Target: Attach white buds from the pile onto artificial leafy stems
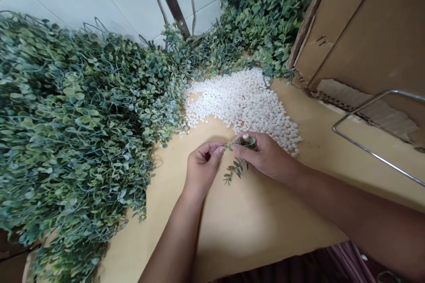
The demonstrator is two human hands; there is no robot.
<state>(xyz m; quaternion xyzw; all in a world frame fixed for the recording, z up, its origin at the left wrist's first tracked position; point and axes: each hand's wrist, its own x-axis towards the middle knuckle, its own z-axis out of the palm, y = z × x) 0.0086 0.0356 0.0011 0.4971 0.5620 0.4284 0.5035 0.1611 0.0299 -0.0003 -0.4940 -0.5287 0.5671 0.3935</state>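
Between my two hands is a small leafy artificial sprig (235,170), part of it hanging below my fingers. My left hand (205,159) pinches one end of it with thumb and fingertips. Around the other end my right hand (260,152) is closed, and a small white bead-like piece (245,136) shows at its fingertips. Just beyond my hands a spread of small white bead-like pieces (245,101) lies on the tan table surface (239,221).
A large heap of artificial greenery (83,132) covers the left side, and another green pile (265,13) stands at the back. On the right are a cardboard box (368,31) and a bent metal rod (372,152). A dark metal bar (171,0) leans before the tiled wall (79,0).
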